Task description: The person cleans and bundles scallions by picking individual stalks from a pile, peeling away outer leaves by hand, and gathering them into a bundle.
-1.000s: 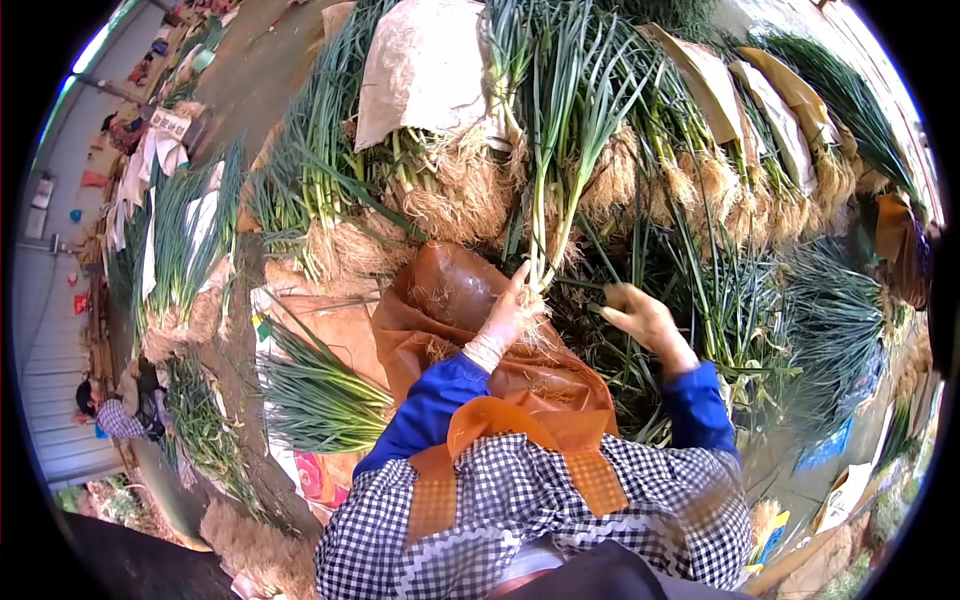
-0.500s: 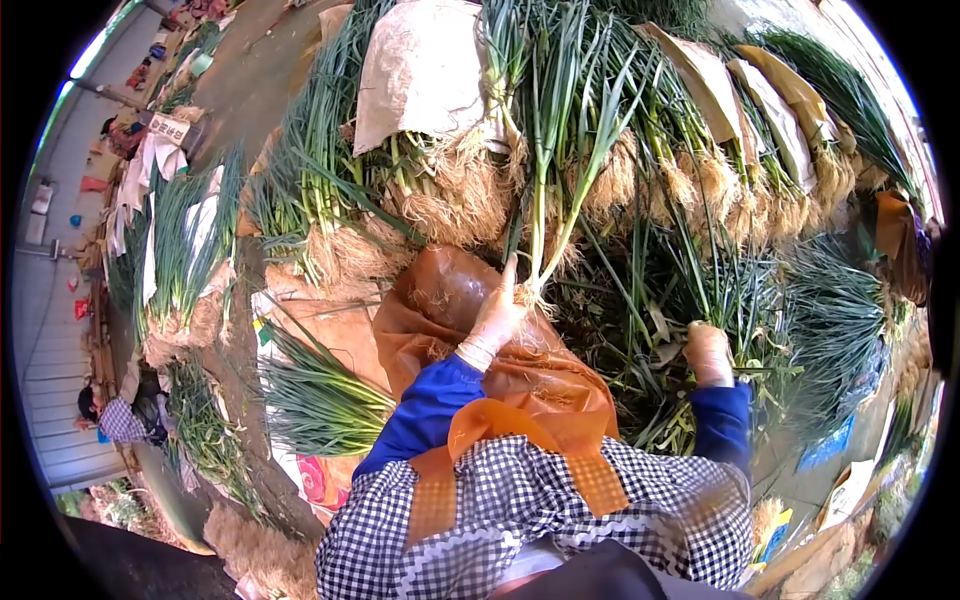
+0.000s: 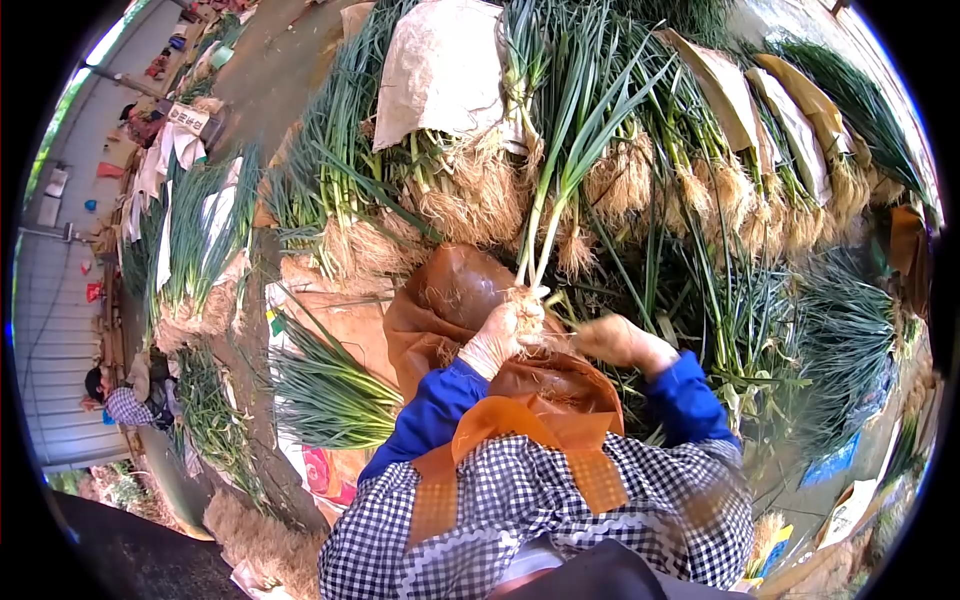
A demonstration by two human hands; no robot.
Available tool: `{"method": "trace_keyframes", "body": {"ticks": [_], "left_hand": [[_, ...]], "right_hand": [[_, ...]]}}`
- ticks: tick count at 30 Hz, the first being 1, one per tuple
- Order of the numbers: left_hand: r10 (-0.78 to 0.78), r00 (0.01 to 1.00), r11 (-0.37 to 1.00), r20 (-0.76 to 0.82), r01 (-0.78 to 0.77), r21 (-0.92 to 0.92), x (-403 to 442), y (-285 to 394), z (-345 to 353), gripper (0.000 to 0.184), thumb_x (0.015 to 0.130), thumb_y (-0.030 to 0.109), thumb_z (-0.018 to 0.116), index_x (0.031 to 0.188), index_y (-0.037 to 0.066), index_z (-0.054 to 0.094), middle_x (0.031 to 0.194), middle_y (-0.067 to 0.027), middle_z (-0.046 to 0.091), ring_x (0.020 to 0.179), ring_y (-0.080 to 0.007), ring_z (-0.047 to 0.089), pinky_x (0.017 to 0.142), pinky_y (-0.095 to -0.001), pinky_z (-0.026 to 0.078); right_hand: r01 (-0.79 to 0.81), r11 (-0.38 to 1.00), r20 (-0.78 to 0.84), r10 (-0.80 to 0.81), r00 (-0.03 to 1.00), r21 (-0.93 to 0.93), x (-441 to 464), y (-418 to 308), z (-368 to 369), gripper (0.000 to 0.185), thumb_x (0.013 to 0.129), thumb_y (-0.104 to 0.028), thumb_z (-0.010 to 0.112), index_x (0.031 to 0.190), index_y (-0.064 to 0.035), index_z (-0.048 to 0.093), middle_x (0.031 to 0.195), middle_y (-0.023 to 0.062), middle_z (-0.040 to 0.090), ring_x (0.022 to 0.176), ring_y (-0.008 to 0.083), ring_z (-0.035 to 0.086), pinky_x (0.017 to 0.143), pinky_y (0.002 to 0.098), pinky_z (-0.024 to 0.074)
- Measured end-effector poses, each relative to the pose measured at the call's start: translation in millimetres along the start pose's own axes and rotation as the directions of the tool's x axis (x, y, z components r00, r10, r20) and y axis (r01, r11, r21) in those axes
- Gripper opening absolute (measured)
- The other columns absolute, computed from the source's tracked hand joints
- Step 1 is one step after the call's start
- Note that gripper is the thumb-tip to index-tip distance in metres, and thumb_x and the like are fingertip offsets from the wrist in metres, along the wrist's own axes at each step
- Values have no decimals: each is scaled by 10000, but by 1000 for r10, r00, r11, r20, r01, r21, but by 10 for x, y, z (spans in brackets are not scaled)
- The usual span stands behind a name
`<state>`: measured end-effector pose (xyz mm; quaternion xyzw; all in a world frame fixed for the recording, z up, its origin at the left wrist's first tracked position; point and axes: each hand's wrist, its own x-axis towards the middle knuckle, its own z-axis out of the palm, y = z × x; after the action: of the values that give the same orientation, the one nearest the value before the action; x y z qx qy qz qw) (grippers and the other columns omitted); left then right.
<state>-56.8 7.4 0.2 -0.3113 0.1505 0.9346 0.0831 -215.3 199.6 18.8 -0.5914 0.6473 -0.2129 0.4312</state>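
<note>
My left hand (image 3: 508, 328) is closed round the root end of a few green onions (image 3: 545, 235), whose white stems and green leaves stretch away from me over the pile. Just to its right, my right hand (image 3: 612, 340) has its fingers curled together near the roots; what they hold, if anything, is too small to make out. Beneath both hands an orange-brown apron (image 3: 440, 300) covers my lap, with loose root bits on it.
Bundles of green onions with tan roots (image 3: 470, 190) lie ahead, some under pale sacks (image 3: 440, 70). A trimmed-looking bunch (image 3: 335, 395) is at the left, loose leaves (image 3: 740, 320) at the right. Another person (image 3: 130, 405) sits far left.
My right hand has come from the leaves at the right to beside my left hand, its fingers curled. The onions' root end has moved slightly closer to me, and the view has shifted a little.
</note>
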Motion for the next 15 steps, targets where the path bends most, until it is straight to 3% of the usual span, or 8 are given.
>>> {"method": "trace_keyframes", "body": {"ticks": [4,5,7,9,10,11,13,15], "left_hand": [[281,959,924,32,-279,260,14,-38,139,582,788,-54,482,1342,50,337,716,36,413,555,-38,398,463,-157,354],[367,929,861,44,-358,362,141,-133,91,588,779,-74,493,1335,56,352,749,36,427,603,-35,418,519,-146,377],[370,905,790,209,-425,442,299,-292,-145,555,804,-13,548,1325,61,373,869,-1,502,713,-100,511,659,-229,451],[566,716,-209,408,-354,912,67,-360,167,512,825,31,550,1308,56,382,992,-51,568,883,-176,575,765,-303,466],[421,894,0,155,-171,985,-98,-284,348,505,829,74,563,1301,63,382,1154,-102,550,1067,-203,537,879,-305,431],[284,955,-148,89,-48,988,-122,-184,382,559,802,114,608,1306,54,373,1191,-121,529,1099,-211,518,930,-299,406],[127,960,618,250,-273,737,-76,-112,48,526,790,126,627,1245,16,387,963,-80,596,893,-201,592,812,-303,482],[44,927,959,374,-144,244,-385,204,545,372,816,101,617,1138,-10,467,900,-36,574,815,-150,582,760,-276,501]], "right_hand": [[-480,631,210,712,670,-609,-336,307,-25,527,824,-497,511,1222,-155,543,1112,128,610,1032,267,586,840,334,469],[-606,738,8,637,771,-296,-285,-46,-219,617,780,-524,564,1238,-113,522,1110,150,609,1060,257,567,839,324,464],[4,687,-293,304,907,726,14,-190,-210,608,860,-443,534,1313,-58,410,1192,112,570,969,225,587,783,361,479],[376,436,-491,186,851,818,426,-320,-213,521,889,-350,540,1284,-28,430,1040,47,599,830,125,549,711,268,472],[313,409,-428,226,875,857,632,-264,-210,464,888,-327,548,1233,-28,466,983,44,598,822,126,557,696,262,476],[246,379,-359,264,895,892,778,-233,-250,408,886,-303,557,1183,-28,503,926,41,597,814,127,566,682,256,481],[249,641,-481,215,850,726,869,-292,-242,304,881,-257,572,1070,-21,545,852,37,588,765,134,584,658,251,500],[135,516,-296,244,924,846,811,-538,-328,261,882,-223,581,1035,-13,555,815,44,589,737,120,557,659,255,490]]}}
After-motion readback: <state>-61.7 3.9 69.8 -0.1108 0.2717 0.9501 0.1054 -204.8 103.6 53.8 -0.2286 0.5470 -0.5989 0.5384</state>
